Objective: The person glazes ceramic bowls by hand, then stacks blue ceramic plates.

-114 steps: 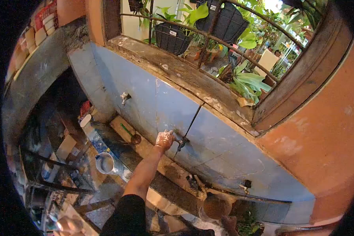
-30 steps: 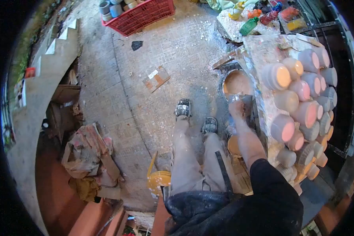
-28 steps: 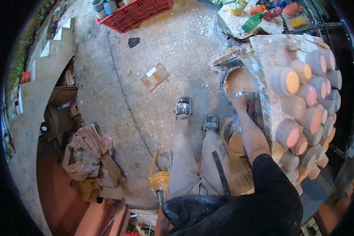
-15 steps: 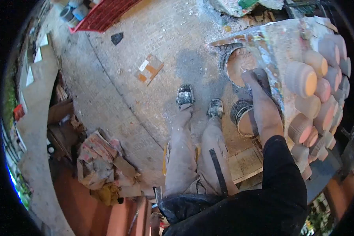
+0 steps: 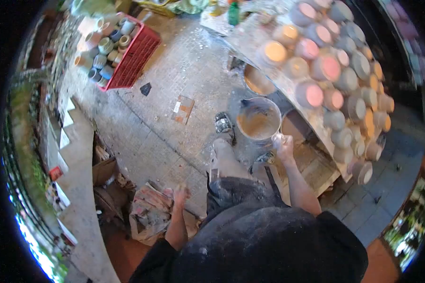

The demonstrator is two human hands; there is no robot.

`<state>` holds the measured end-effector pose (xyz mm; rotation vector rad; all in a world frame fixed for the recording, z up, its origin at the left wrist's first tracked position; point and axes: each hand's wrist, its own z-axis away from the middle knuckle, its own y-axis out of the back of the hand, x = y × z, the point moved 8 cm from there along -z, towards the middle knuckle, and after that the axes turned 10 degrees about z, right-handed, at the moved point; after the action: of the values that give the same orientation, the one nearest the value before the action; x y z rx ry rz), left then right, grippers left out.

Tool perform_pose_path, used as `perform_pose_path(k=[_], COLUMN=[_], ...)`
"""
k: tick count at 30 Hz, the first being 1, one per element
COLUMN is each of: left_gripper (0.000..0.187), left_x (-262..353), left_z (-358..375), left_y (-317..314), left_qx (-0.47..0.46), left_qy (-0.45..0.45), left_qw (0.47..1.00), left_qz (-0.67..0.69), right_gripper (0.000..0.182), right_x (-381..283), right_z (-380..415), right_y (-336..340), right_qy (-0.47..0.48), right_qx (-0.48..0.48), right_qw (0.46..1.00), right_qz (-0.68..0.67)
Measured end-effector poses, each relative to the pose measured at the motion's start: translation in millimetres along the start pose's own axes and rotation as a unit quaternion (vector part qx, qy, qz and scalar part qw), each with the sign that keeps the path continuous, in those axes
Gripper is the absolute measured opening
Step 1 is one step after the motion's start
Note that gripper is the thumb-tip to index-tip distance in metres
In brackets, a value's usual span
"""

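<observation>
My right hand is closed on the right edge of a bucket, which holds a thin layer of brown liquid and has a dark-smeared inner wall. The bucket is tilted toward me, in front of my shoes and beside the table. Behind my right hand is another round container with brown contents, partly under the table edge. A third bucket of brown liquid stands farther off. My left hand hangs at my left side with loosely curled fingers, over crumpled stained sacking; nothing shows in it.
Many upturned pots with pink, orange and grey bottoms crowd the table on the right. A red crate stands at the far left beside several small pots. A cardboard piece and a dark scrap lie on the floor.
My right hand has come back from the farther bucket's rim and now grips a bucket closer to me. My left hand has risen into fuller view. The camera view has shifted.
</observation>
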<state>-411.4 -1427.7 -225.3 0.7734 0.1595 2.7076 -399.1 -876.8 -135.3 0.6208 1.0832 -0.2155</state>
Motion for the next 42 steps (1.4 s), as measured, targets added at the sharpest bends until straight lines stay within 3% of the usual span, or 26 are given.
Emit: perform_pose_path(k=[1,3,7,9,10,12,14,15,17,19,22,23,26,28,29,31,33,35,36,37,39,42], left_gripper=[0.027,0.023,0.023,0.025,0.025,0.026,0.028,0.028,0.032,0.039,0.046,0.047,0.05,0.05,0.051,0.051,0.047,0.043,0.041,0.037,0.036,0.035], left_x=[35.4,54.7,85.1,95.6,101.5,100.5,92.7,84.0,58.1,43.5,34.1,35.0,34.0,16.6,6.5,-11.2,-18.6,-27.8,-30.4,-35.7,-38.6,-40.3], left_z=[-0.6,-11.3,-25.2,-15.1,-8.8,16.3,42.8,55.6,66.6,99.1,126.0,143.2,172.8,159.8,152.4,121.6,101.5,107.7,111.9,113.8,132.8,151.7], left_y=[-11.7,-35.5,-95.4,-134.3,-159.9,-201.7,-246.2,-268.2,-307.2,-352.1,-396.2,-411.6,-459.0,-473.4,-488.6,-513.7,-538.3,-569.3,-581.3,-594.5,-620.7,-630.3], left_qx=[-0.038,-0.032,-0.088,-0.114,-0.126,-0.146,-0.193,-0.226,-0.248,-0.317,-0.275,-0.275,-0.286,-0.302,-0.377,-0.391,-0.391,-0.348,-0.322,-0.347,-0.315,-0.315], left_qy=[-0.055,0.014,-0.026,-0.046,-0.062,-0.087,-0.127,-0.15,-0.112,-0.143,-0.213,-0.213,-0.198,-0.161,-0.177,-0.2,-0.141,-0.062,-0.021,0.005,0.01,0.014], left_qw=[0.996,0.999,0.989,0.976,0.969,0.954,0.935,0.925,0.906,0.854,0.808,0.793,0.764,0.771,0.728,0.712,0.755,0.836,0.87,0.873,0.869,0.875], left_qz=[-0.06,-0.039,-0.118,-0.181,-0.201,-0.249,-0.269,-0.266,-0.325,-0.387,-0.476,-0.5,-0.544,-0.537,-0.544,-0.548,-0.507,-0.419,-0.372,-0.343,-0.383,-0.368], right_gripper=[0.024,0.025,0.046,0.041,0.039,0.045,0.045,0.043,0.039,0.032,0.029,0.033,0.039,0.045,0.048,0.052,0.056,0.061,0.053,0.047,0.044,0.05], right_x=[-16.1,-24.2,-35.5,-53.6,-73.5,-52.8,-8.3,-0.9,14.0,47.8,91.7,103.9,172.6,207.9,223.8,257.4,255.0,228.4,240.2,263.6,235.5,267.9], right_z=[29.4,91.7,212.2,260.3,273.0,321.6,363.2,376.4,403.8,425.7,457.8,474.9,527.1,565.1,583.2,627.3,642.3,647.4,649.0,656.4,627.3,621.8], right_y=[16.5,49.1,129.4,173.6,196.6,228.9,244.6,260.5,292.4,311.4,353.6,372.3,418.8,445.8,454.2,479.3,496.9,525.8,537.3,548.9,584.3,618.3], right_qy=[-0.016,0.004,0.203,0.195,0.136,0.074,0.083,0.086,0.088,-0.049,-0.134,-0.219,-0.361,-0.35,-0.342,-0.419,-0.498,-0.579,-0.557,-0.536,-0.5,-0.519], right_qx=[-0.024,-0.009,0.109,0.203,0.284,0.315,0.235,0.249,0.28,0.251,0.405,0.431,0.43,0.488,0.509,0.551,0.576,0.583,0.589,0.594,0.573,0.618], right_qw=[0.999,1.0,0.967,0.949,0.936,0.925,0.938,0.941,0.943,0.961,0.902,0.873,0.825,0.782,0.759,0.713,0.644,0.566,0.581,0.595,0.634,0.583], right_qz=[0.025,0.009,-0.107,-0.14,-0.156,-0.201,-0.241,-0.213,-0.158,-0.1,-0.071,-0.064,-0.067,-0.168,-0.216,-0.116,-0.07,-0.071,-0.072,-0.074,-0.138,-0.092])
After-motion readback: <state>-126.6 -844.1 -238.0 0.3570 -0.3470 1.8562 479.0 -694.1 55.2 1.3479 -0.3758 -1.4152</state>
